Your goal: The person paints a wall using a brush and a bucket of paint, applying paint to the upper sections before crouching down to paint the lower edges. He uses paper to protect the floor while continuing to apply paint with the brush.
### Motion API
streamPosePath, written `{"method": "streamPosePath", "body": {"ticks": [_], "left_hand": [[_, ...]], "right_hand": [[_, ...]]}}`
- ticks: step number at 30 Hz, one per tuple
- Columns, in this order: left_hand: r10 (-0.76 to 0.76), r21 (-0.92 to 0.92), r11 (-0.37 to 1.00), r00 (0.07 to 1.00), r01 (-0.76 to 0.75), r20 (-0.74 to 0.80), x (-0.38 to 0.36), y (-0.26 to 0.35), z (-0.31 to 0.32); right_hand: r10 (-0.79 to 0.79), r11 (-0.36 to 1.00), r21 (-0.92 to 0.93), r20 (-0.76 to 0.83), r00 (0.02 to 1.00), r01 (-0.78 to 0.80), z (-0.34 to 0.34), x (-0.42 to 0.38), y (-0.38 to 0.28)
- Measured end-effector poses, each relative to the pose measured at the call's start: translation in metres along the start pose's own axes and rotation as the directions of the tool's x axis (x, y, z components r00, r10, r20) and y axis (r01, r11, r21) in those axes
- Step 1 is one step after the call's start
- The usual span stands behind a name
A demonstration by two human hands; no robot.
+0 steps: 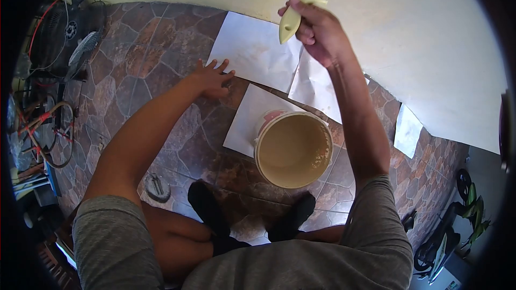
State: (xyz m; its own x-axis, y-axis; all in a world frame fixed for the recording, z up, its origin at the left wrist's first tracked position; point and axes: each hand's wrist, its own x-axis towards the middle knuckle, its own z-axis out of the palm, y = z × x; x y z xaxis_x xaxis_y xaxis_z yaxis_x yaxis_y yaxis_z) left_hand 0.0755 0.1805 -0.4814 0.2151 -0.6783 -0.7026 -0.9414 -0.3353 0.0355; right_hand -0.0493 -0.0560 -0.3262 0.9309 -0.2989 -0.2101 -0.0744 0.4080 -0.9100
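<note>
My right hand (pixel 318 29) is wrapped round the pale yellow handle of a wide paintbrush (pixel 293 21). The brush is raised, its broad head up against the pale wall (pixel 408 37) in this view. With fingers spread, my left hand (pixel 212 79) is over the tiled floor, fingertips at the edge of a white paper sheet (pixel 252 48). Between my arms stands a round bucket (pixel 293 147), cream-coloured inside, with pale smears along its inner right side. Another white sheet (pixel 242 121) lies partly under the bucket.
More paper (pixel 317 83) runs along the wall's foot, with a separate sheet (pixel 408 131) farther right. A black fan (pixel 70 29) stands at the far left above coiled tubing (pixel 51 129). A small grey object (pixel 157 188) lies left of my dark-socked feet (pixel 207 204). Plant leaves (pixel 473 212) show at right.
</note>
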Motion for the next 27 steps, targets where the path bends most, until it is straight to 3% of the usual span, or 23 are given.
{"method": "streamPosePath", "body": {"ticks": [2, 4, 5, 7, 8, 10, 11, 12, 14, 16, 24, 27], "left_hand": [[0.000, -0.001, 1.000, 1.000, 0.000, 0.007, 0.000, 0.000, -0.001], [-0.001, -0.008, 1.000, 1.000, 0.001, 0.012, -0.001, 0.000, -0.003], [0.000, -0.010, 1.000, 1.000, 0.000, 0.014, 0.000, 0.000, -0.003], [-0.003, -0.009, 1.000, 1.000, 0.004, 0.018, 0.000, 0.000, -0.003], [-0.005, -0.011, 1.000, 1.000, 0.006, 0.018, 0.000, 0.000, -0.002], [-0.006, -0.009, 1.000, 0.999, 0.007, 0.036, 0.000, 0.001, -0.004], [-0.010, -0.008, 1.000, 0.999, 0.010, 0.051, 0.000, 0.001, -0.007], [-0.010, -0.002, 1.000, 0.999, 0.010, 0.047, -0.001, 0.001, -0.008], [-0.009, -0.023, 1.000, 0.999, 0.010, 0.054, -0.002, 0.001, -0.009], [-0.007, -0.012, 1.000, 0.999, 0.007, 0.036, -0.001, 0.001, -0.006], [-0.006, 0.016, 1.000, 0.999, 0.005, 0.050, -0.002, 0.001, -0.009], [0.011, 0.021, 1.000, 0.999, -0.012, 0.039, -0.002, 0.002, -0.011]], "right_hand": [[-0.020, 0.999, -0.050, 0.022, 1.000, 0.021, 0.013, -0.009, -0.026], [-0.166, 0.975, -0.122, 0.145, 0.975, 0.184, 0.022, -0.019, -0.052], [-0.164, 0.976, -0.121, 0.144, 0.976, 0.182, 0.031, -0.025, -0.065], [-0.250, 0.919, -0.288, 0.106, 0.962, 0.271, 0.044, -0.033, -0.083], [-0.251, 0.919, -0.287, 0.106, 0.962, 0.271, 0.041, -0.031, -0.082], [-0.411, 0.882, -0.171, 0.179, 0.894, 0.440, 0.031, -0.024, -0.078], [-0.369, 0.917, -0.160, 0.010, 0.930, 0.365, 0.039, -0.030, -0.076], [-0.312, 0.943, -0.105, 0.053, 0.949, 0.316, 0.016, -0.016, -0.059], [-0.190, 0.923, -0.338, 0.017, 0.982, 0.185, -0.018, 0.006, -0.019], [-0.165, 0.961, -0.242, -0.108, 0.980, 0.135, -0.034, 0.015, 0.026], [0.227, 0.944, -0.204, -0.161, 0.960, -0.257, -0.077, 0.010, 0.115], [0.363, 0.925, -0.064, -0.134, 0.922, -0.374, -0.076, 0.001, 0.134]]}}
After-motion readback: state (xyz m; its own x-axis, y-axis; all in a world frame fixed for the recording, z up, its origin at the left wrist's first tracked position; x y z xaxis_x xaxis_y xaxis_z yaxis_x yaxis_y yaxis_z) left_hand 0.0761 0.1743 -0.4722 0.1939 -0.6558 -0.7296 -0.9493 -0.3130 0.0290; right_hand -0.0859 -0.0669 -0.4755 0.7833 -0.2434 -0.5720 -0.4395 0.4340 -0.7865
